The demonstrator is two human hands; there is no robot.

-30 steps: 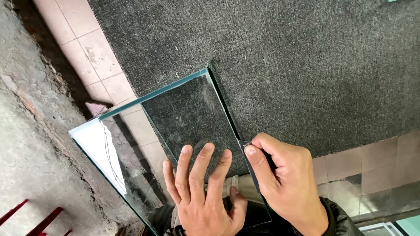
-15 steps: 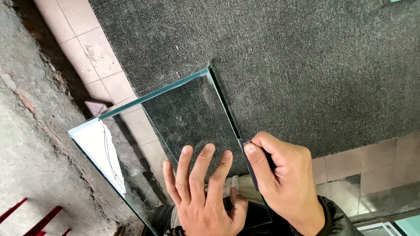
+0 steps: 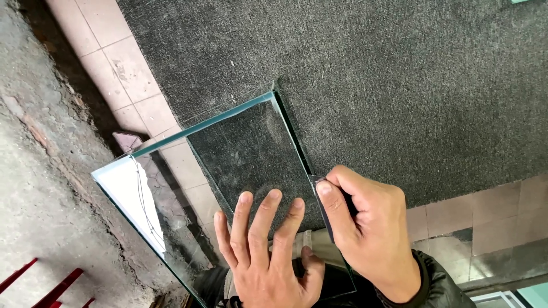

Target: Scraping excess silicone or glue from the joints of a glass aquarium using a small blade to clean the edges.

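On the grey carpet [image 3: 399, 85], at tile's [image 3: 97, 63] edge: glass pane [image 3: 245, 148], held flat by left hand [image 3: 265, 256], fingers spread wide. Right hand [image 3: 371, 228] pinched tight on small dark tool [image 3: 328, 208], working pane's right edge; steady pressure along that edge probably needed.

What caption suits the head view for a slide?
Left hand flat on a glass pane over grey carpet; right hand pinches its edge.

Glass pane [image 3: 240, 148] lies partly on carpet [image 3: 399, 85], partly over tiles [image 3: 114, 74]. Left hand [image 3: 268, 256] flat on pane; right hand [image 3: 371, 234] at its right edge.
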